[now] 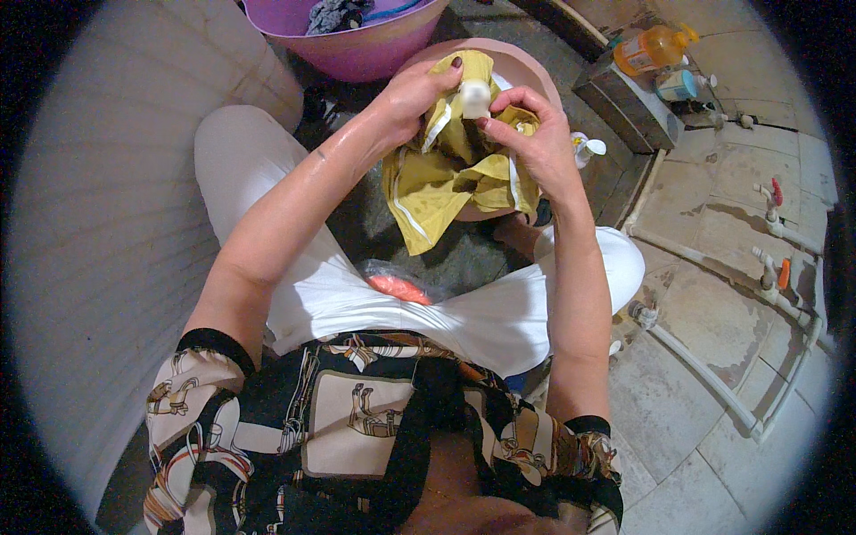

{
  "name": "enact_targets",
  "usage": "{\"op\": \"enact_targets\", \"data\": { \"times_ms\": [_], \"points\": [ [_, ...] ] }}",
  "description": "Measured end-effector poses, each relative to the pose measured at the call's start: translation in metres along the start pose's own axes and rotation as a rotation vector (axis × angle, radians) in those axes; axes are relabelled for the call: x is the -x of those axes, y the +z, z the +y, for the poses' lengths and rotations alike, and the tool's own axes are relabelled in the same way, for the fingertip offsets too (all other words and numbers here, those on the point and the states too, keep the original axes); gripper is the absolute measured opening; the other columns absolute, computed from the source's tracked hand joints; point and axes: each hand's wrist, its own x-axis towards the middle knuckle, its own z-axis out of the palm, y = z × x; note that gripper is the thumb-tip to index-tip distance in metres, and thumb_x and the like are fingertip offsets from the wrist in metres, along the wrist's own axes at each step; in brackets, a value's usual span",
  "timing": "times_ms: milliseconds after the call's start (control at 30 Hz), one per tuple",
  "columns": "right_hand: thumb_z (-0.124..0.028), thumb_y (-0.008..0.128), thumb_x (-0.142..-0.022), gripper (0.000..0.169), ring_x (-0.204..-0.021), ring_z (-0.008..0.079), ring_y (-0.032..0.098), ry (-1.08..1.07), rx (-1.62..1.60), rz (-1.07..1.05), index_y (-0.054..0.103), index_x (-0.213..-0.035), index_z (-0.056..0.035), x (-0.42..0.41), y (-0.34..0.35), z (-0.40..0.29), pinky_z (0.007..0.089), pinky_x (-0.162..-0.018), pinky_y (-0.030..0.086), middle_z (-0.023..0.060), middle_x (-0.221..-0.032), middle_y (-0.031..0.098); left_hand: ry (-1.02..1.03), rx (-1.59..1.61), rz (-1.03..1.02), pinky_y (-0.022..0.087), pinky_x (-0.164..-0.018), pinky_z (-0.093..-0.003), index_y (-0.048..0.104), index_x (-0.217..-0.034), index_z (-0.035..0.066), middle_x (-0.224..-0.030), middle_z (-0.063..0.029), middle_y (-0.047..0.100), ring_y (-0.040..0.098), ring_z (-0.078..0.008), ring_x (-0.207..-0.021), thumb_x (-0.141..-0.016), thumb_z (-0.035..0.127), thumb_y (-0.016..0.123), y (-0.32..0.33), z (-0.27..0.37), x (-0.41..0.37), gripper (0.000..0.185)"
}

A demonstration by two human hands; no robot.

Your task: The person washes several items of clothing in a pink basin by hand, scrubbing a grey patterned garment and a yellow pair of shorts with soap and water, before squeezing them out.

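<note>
My left hand [421, 90] grips a mustard-yellow cloth garment [428, 197] with white trim, its thumb pressed on a raised fold. The thumb and fingers of my right hand [535, 134] pinch the edge of a small white block [475, 100], blurred and possibly soap, which lies against the cloth between both hands. Below them stands a pink basin [538, 63]. The garment drapes over the basin's near rim, and one corner hangs outside it. What lies deeper in the basin is hidden by the cloth and my hands.
A purple tub [381, 50] holding dark grey cloth [338, 15] stands behind the basin. To the right are a white bottle [587, 150], a ledge [632, 97] with an orange liquid bottle [645, 50], and wall taps [774, 200] with pipes. A clear-wrapped orange-red item [401, 289] lies between my legs.
</note>
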Motion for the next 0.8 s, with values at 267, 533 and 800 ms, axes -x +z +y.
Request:
{"op": "enact_targets", "data": {
  "times_ms": [267, 533, 800],
  "points": [
    [-0.01, 0.073, -0.076, 0.016, -0.077, 0.0083, 0.056, -0.002, 0.03, 0.017, 0.062, -0.085, -0.0039, 0.0, 0.001, 0.002, 0.0241, -0.071, 0.046, -0.0003, -0.081, 0.062, 0.009, 0.009, 0.006, 0.053, -0.077, -0.0352, 0.055, -0.115, 0.004, -0.1, -0.0067, 0.065, 0.064, -0.0177, -0.086, -0.096, 0.031, 0.048, 0.002, -0.001, 0.001, 0.034],
    [-0.014, 0.072, -0.08, 0.016, -0.077, 0.0063, 0.054, 0.011, 0.048, -0.01, 0.061, -0.087, -0.006, 0.001, 0.001, 0.004, 0.0216, -0.07, 0.044, -0.0031, -0.082, 0.059, 0.008, 0.022, 0.003, 0.054, -0.076, -0.034, 0.057, -0.113, 0.004, -0.1, -0.0067, 0.065, 0.064, -0.0166, -0.085, -0.097, 0.03, 0.048, -0.003, -0.007, -0.004, 0.032],
    [-0.019, 0.066, -0.086, 0.016, -0.078, 0.0056, 0.051, 0.007, 0.03, 0.053, 0.061, -0.086, -0.0038, 0.0, 0.001, 0.006, 0.0217, -0.072, 0.042, -0.003, -0.082, 0.059, 0.021, 0.006, -0.002, 0.054, -0.075, -0.0346, 0.056, -0.117, 0.004, -0.101, -0.0074, 0.065, 0.065, -0.0175, -0.086, -0.097, 0.031, 0.048, -0.003, -0.009, -0.005, 0.034]
  ]
}}
